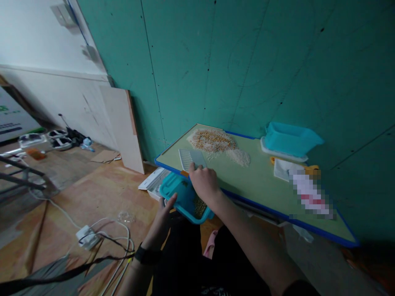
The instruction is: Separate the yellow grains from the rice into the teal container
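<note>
My left hand (165,211) grips the near left rim of a blue plastic container (180,197), thumb on top. The container is held below the table's front edge, and small greenish beans (200,206) lie at its right end. My right hand (205,185) is closed on the near end of a flat white slotted scraper (189,158), which rests at the table edge above the container. Beyond the scraper, a pile of yellow beans (211,140) mixed with white rice (239,157) is spread on the table (259,176).
At the table's back right, another blue container (288,139) stands on a white lid (268,150). Nearby lie a yellow-edged item (311,168) and a blurred-out packet (311,197). A white box (152,181) sits below the table; a power strip (88,237) and cables lie left.
</note>
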Tool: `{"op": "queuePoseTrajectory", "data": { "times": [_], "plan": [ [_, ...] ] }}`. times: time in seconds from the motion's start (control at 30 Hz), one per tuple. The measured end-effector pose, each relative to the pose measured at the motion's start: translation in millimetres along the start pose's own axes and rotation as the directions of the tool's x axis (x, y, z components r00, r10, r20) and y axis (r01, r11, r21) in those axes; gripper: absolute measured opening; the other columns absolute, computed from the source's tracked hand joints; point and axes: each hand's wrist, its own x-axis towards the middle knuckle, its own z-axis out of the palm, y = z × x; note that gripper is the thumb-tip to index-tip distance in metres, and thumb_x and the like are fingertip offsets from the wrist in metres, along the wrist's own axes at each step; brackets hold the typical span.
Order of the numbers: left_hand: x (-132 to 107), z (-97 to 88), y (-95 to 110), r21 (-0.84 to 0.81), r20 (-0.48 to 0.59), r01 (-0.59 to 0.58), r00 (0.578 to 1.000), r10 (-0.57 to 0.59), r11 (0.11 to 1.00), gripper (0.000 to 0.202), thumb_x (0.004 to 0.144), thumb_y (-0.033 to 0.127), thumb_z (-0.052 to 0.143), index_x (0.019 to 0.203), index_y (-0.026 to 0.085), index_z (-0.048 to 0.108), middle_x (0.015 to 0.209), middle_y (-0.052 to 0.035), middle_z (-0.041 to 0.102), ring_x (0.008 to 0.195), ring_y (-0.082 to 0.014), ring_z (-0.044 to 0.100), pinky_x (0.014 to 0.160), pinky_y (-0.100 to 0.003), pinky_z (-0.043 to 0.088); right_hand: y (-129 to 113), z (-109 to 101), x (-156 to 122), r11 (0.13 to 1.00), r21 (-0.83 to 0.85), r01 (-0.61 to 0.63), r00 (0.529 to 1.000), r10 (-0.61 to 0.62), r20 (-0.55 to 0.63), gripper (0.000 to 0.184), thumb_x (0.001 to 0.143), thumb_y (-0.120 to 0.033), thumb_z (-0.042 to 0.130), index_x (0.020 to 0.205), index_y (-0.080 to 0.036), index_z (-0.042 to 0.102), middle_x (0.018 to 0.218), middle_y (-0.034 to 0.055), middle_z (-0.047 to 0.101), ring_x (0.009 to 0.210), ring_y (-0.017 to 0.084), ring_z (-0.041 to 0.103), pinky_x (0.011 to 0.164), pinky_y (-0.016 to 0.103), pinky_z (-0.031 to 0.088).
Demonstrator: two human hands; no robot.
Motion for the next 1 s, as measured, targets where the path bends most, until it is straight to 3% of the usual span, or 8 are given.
{"op": "queuePoseTrajectory", "data": {
  "times": [0.27,0.43,0.6,0.83,1.0],
  "plan": [
    [-1,2.7,-1,-0.054,-0.006,-0.003,1.000,0.003,0.999,0.082,0.097,0.071,0.090,0.161,0.037,0.053,0.153,-0.0150,0.075,0.110,-0.0309,0.088,0.098,-0.048,0.074,23,-9,-22,0.993,-0.065,-0.097,0.993,0.100,0.061,0.050,0.116,-0.005,0.043,0.158,-0.005,0.069,0.118,0.0295,0.089,0.104,0.032,0.092,0.087,0.036,0.072],
    [2,0.7,-6,-0.101,-0.034,0.012,0.999,-0.015,0.995,0.078,0.101,0.064,0.089,0.164,0.035,0.053,0.148,-0.0150,0.077,0.108,-0.0300,0.089,0.097,-0.046,0.075,37,-17,-33,0.985,-0.102,-0.142,0.982,0.153,0.108,0.051,0.117,-0.008,0.040,0.160,-0.010,0.068,0.122,0.0257,0.089,0.113,0.031,0.091,0.093,0.036,0.071],
    [7,-3.7,-8,-0.070,-0.024,0.026,0.999,-0.028,0.997,0.078,0.102,0.063,0.088,0.164,0.035,0.052,0.136,-0.0138,0.079,0.110,-0.0312,0.088,0.091,-0.042,0.075,58,-15,-34,0.973,-0.127,-0.192,0.974,0.205,0.099,0.052,0.118,-0.011,0.040,0.162,-0.013,0.068,0.116,0.0248,0.090,0.116,0.033,0.091,0.095,0.037,0.070],
    [11,-3.9,-7,-0.044,-0.059,0.056,0.997,-0.058,0.997,0.070,0.107,0.057,0.083,0.164,0.036,0.048,0.136,-0.0126,0.077,0.090,-0.0231,0.086,0.080,-0.035,0.073,89,-7,-41,0.947,-0.170,-0.274,0.955,0.289,0.071,0.055,0.118,-0.012,0.041,0.164,-0.017,0.070,0.113,0.0233,0.091,0.115,0.034,0.091,0.095,0.038,0.068],
    [13,-3.9,-8,-0.038,-0.068,0.041,0.997,-0.044,0.998,0.075,0.106,0.057,0.085,0.168,0.038,0.048,0.142,-0.0147,0.075,0.089,-0.0233,0.086,0.079,-0.036,0.074,103,-4,-46,0.928,-0.172,-0.329,0.938,0.342,0.052,0.055,0.121,-0.018,0.039,0.166,-0.020,0.070,0.114,0.0229,0.091,0.113,0.033,0.091,0.093,0.037,0.066]
  ]
}}
